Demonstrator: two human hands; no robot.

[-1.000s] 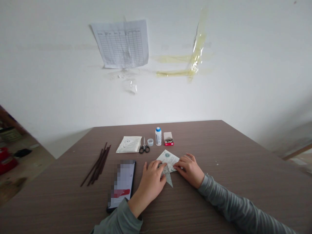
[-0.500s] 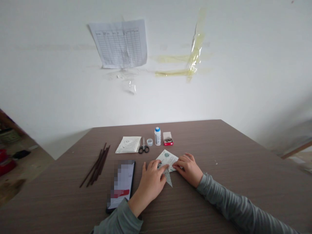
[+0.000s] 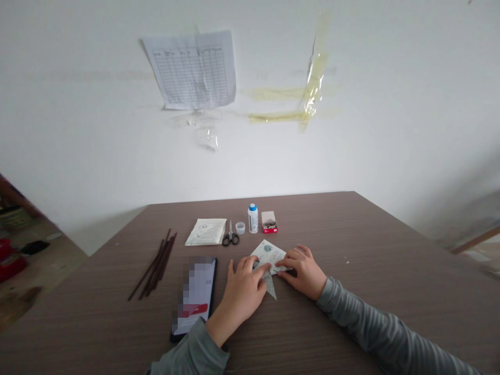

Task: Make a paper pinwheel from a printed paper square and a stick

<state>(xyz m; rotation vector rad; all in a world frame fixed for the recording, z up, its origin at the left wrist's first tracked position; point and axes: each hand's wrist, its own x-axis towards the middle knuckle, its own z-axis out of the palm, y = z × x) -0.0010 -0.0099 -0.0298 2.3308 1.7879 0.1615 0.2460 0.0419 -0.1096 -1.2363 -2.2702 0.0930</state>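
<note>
One folded paper (image 3: 268,252), left hand (image 3: 242,290) and right hand (image 3: 305,272) touching it

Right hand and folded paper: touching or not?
Touching. The head view shows it: the right hand has its thumb and fingertips at the right corner of the folded paper, edge between them.

A folded, printed paper (image 3: 267,253) is being pressed onto the brown table (image 3: 351,323) by the left hand (image 3: 242,286), while its right corner is being pinched by the right hand (image 3: 303,271). A phone (image 3: 197,294) is being partly covered by the left sleeve (image 3: 191,351). Scissors (image 3: 230,239) and a white bottle (image 3: 253,221) are being supported farther back, and a gridded sheet (image 3: 191,73) is being held on the wall (image 3: 390,130) by tape.
</note>
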